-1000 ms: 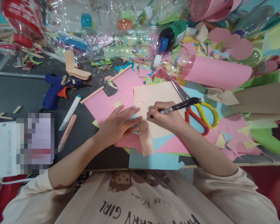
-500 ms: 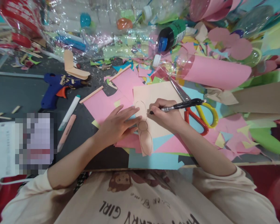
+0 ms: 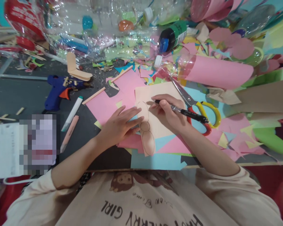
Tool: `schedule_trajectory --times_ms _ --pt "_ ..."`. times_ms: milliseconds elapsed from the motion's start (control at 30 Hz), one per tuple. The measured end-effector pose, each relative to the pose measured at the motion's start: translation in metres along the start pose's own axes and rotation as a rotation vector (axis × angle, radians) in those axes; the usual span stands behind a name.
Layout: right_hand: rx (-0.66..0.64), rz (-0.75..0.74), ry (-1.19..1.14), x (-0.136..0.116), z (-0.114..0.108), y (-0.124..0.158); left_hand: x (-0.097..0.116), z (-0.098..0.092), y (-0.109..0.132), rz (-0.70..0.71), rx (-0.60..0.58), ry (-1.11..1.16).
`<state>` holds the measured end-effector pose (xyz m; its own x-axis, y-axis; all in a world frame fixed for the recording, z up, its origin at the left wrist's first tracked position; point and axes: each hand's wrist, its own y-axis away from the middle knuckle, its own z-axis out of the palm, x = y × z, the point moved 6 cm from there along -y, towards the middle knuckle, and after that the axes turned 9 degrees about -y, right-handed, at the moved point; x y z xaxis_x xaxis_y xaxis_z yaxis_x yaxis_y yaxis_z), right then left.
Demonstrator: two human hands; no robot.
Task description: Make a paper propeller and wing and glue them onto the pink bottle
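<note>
My right hand (image 3: 168, 113) is closed round a black pen (image 3: 184, 111), whose tip rests near the top of a drawn outline on a peach paper sheet (image 3: 155, 94). The outline shows rounded petal shapes and a small circle (image 3: 145, 126). My left hand (image 3: 119, 125) lies flat with its fingers stretched out, pressing on the sheet's left edge and the pink paper (image 3: 103, 105) beside it.
Red and yellow scissors (image 3: 200, 113) lie just right of my right hand. A blue glue gun (image 3: 58, 89), two markers (image 3: 72, 114), wooden sticks, a rolled pink sheet (image 3: 217, 73), plastic bottles and paper scraps crowd the dark table (image 3: 19, 94). A white box (image 3: 11, 150) stands at the left.
My right hand has moved up the sheet and turned the pen, so its barrel now points down to the right. The left hand has stayed in place.
</note>
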<state>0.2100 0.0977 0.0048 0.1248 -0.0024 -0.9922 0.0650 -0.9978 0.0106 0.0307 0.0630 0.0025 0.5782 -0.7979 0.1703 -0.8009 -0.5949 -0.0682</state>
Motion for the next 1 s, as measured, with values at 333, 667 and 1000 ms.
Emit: schedule_trajectory --times_ms 333,667,1000 --pt "-0.163 -0.474 0.447 -0.002 0.022 -0.002 0.006 0.003 0.001 0.019 0.059 -0.01" --pt "-0.093 -0.244 0.17 -0.014 0.011 0.001 0.003 -0.007 0.003 -0.055 0.228 0.194" --pt "0.129 -0.081 -0.127 -0.026 0.006 -0.001 -0.006 0.003 0.004 -0.546 0.09 1.241"
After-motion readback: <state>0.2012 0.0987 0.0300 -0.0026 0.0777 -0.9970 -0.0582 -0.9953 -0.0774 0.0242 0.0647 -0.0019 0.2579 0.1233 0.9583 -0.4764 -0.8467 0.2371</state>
